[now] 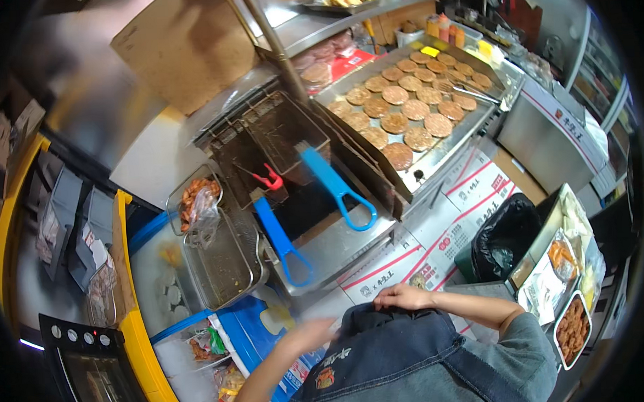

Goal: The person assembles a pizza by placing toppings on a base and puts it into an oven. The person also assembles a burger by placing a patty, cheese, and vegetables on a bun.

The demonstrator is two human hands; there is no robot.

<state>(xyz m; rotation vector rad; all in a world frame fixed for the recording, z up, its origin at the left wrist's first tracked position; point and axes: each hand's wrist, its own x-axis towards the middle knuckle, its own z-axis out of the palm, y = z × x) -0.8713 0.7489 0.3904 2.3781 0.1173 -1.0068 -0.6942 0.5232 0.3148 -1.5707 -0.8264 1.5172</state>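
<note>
One wide griddle (446, 149) stands to the right of a steel fryer (352, 248), and toward the lower edge a dark apron (388, 358) covers the person's front. Smaller are the metal tray (221, 261) beside the fryer's left side and the light-blue handle (330, 178) lying across the fryer, then the right hand (405, 296), its fingers closed on the apron's upper edge. Just beside the apron's left edge the left hand (316, 334) is too blurred to tell open from closed, and smallest are the round patties (438, 124) in rows on the griddle.
</note>
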